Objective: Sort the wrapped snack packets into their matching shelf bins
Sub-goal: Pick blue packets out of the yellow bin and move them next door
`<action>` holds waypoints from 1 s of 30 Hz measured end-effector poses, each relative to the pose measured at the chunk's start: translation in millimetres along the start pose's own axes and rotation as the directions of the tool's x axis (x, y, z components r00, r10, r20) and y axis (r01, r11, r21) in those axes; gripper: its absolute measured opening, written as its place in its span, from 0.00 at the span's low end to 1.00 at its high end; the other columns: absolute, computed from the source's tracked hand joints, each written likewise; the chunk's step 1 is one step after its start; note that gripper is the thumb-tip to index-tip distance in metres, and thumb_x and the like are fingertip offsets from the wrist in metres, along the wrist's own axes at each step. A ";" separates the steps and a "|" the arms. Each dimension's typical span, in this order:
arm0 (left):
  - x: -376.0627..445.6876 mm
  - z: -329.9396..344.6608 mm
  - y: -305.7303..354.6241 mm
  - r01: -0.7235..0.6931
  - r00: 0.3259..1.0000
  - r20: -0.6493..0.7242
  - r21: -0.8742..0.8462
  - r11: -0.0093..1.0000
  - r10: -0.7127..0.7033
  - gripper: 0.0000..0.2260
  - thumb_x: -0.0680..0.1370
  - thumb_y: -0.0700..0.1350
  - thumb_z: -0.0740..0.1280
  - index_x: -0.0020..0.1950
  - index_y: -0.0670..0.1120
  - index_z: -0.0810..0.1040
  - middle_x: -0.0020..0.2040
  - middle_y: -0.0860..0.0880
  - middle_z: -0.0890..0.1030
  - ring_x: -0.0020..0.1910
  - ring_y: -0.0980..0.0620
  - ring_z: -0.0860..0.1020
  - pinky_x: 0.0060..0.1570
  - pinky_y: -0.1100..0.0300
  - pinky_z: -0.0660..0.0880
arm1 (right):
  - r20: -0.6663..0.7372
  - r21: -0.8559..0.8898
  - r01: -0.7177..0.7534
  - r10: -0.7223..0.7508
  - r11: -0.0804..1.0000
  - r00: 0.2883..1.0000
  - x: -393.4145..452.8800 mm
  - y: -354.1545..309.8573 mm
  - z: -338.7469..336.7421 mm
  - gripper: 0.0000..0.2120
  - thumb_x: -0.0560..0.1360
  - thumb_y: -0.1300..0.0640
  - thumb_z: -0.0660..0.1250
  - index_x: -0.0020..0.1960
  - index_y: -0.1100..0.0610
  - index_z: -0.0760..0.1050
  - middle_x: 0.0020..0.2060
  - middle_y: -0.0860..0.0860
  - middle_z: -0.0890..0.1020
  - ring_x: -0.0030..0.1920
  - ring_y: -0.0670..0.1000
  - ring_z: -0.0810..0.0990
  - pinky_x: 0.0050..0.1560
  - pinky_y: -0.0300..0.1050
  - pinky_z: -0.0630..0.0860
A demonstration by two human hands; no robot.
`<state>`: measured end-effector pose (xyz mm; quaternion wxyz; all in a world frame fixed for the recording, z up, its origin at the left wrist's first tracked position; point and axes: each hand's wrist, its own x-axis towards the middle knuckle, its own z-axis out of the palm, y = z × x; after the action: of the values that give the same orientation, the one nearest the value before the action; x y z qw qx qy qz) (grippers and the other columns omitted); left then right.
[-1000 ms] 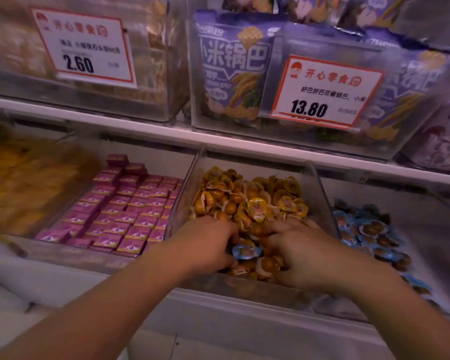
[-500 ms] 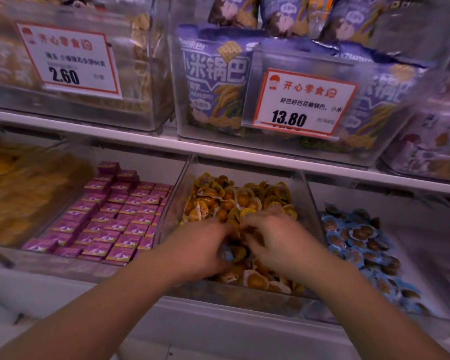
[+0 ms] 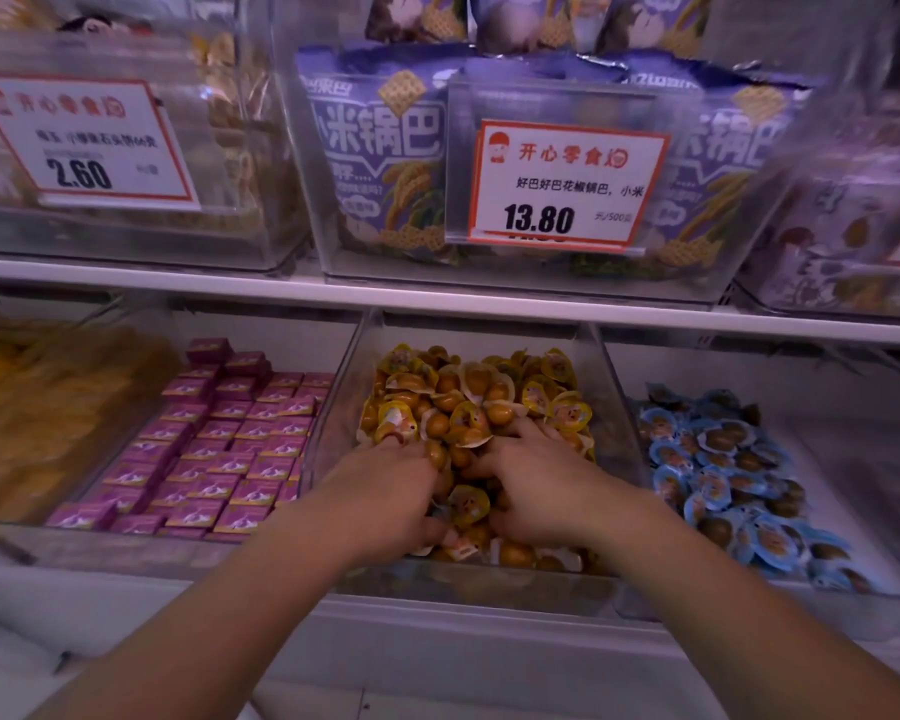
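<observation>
Yellow packets bin: pink boxes left, blue packets right.

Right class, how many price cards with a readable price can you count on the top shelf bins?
2. One reading 2.60 sits on the left clear bin; one reading 13.80 sits on the middle bin of purple bags. A third card may be cut off at the right edge.

On the lower shelf, the middle bin holds a heap of round snack packets; both hands are in it at its front edge, the left hand beside the right hand. The bin to its left holds small boxes (packed in rows), the one to its right more round packets. Above, the upper shelf carries bins of bags.
</observation>
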<state>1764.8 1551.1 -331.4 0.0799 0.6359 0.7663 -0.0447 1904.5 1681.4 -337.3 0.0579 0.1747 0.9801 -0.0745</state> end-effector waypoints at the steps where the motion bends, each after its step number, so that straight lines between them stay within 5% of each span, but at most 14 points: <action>1: 0.7 1.2 1.8 0.019 1.000 -0.011 -0.004 1.000 -0.019 0.17 0.74 0.63 0.66 0.56 0.53 0.79 0.59 0.51 0.74 0.60 0.47 0.71 0.54 0.52 0.67 | -0.028 -0.004 -0.014 0.014 1.000 1.000 0.0 -2.5 -0.4 0.24 0.66 0.39 0.61 0.61 0.39 0.77 0.62 0.50 0.77 0.69 0.57 0.61 0.66 0.56 0.62; 6: 10.1 7.5 9.0 0.149 0.962 -0.240 0.051 0.988 -0.133 0.16 0.75 0.59 0.65 0.54 0.49 0.79 0.51 0.47 0.81 0.55 0.45 0.78 0.45 0.55 0.72 | -0.098 -0.101 -0.034 0.024 0.994 0.995 -4.7 -9.6 2.6 0.15 0.69 0.52 0.66 0.56 0.46 0.77 0.53 0.50 0.81 0.63 0.56 0.67 0.61 0.55 0.64; 13: 13.7 16.2 4.1 0.079 0.986 -0.138 -0.106 0.991 -0.094 0.18 0.71 0.63 0.67 0.52 0.53 0.81 0.53 0.47 0.80 0.58 0.46 0.73 0.54 0.54 0.67 | -0.279 0.268 -0.124 0.200 0.955 0.939 -14.9 -4.0 -5.4 0.08 0.69 0.57 0.67 0.44 0.47 0.81 0.40 0.45 0.80 0.51 0.52 0.77 0.55 0.48 0.73; 17: 7.6 13.2 2.3 0.052 0.963 -0.247 -0.224 0.973 -0.109 0.16 0.72 0.63 0.68 0.35 0.52 0.71 0.37 0.54 0.75 0.44 0.52 0.76 0.37 0.57 0.65 | -0.176 0.069 -0.121 0.131 0.990 0.976 -15.7 -4.2 -1.0 0.13 0.72 0.50 0.65 0.56 0.46 0.80 0.49 0.51 0.81 0.58 0.56 0.73 0.58 0.51 0.68; 19: 4.8 7.5 0.1 0.069 0.933 -0.303 -0.386 0.920 -0.197 0.16 0.73 0.59 0.71 0.35 0.51 0.71 0.33 0.53 0.74 0.36 0.56 0.74 0.31 0.58 0.64 | -0.112 0.035 -0.098 0.102 0.995 0.989 -17.1 -3.6 0.2 0.19 0.74 0.44 0.63 0.65 0.42 0.74 0.55 0.51 0.79 0.62 0.56 0.69 0.62 0.53 0.63; 24: 1.5 -5.9 0.0 -0.027 0.860 -0.349 -0.760 0.649 -0.373 0.15 0.74 0.51 0.74 0.35 0.45 0.74 0.28 0.53 0.73 0.28 0.59 0.71 0.30 0.60 0.67 | -0.193 -0.011 -0.125 0.121 0.992 0.974 -11.4 -12.4 5.9 0.21 0.73 0.39 0.64 0.64 0.41 0.74 0.55 0.49 0.80 0.62 0.56 0.69 0.63 0.54 0.60; 30: 6.2 -6.2 2.8 -0.126 0.877 -0.116 -0.992 0.012 -0.466 0.15 0.74 0.47 0.73 0.53 0.37 0.79 0.30 0.50 0.77 0.25 0.56 0.70 0.26 0.62 0.65 | -0.342 0.159 -0.228 0.270 0.961 0.900 -7.0 -14.9 10.0 0.10 0.70 0.48 0.65 0.50 0.47 0.80 0.44 0.47 0.82 0.56 0.53 0.75 0.63 0.49 0.63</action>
<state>1766.0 1558.7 -326.3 0.3245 0.2894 0.6477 0.6257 1906.7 1663.6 -344.3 -0.1240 0.3123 0.9376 -0.0893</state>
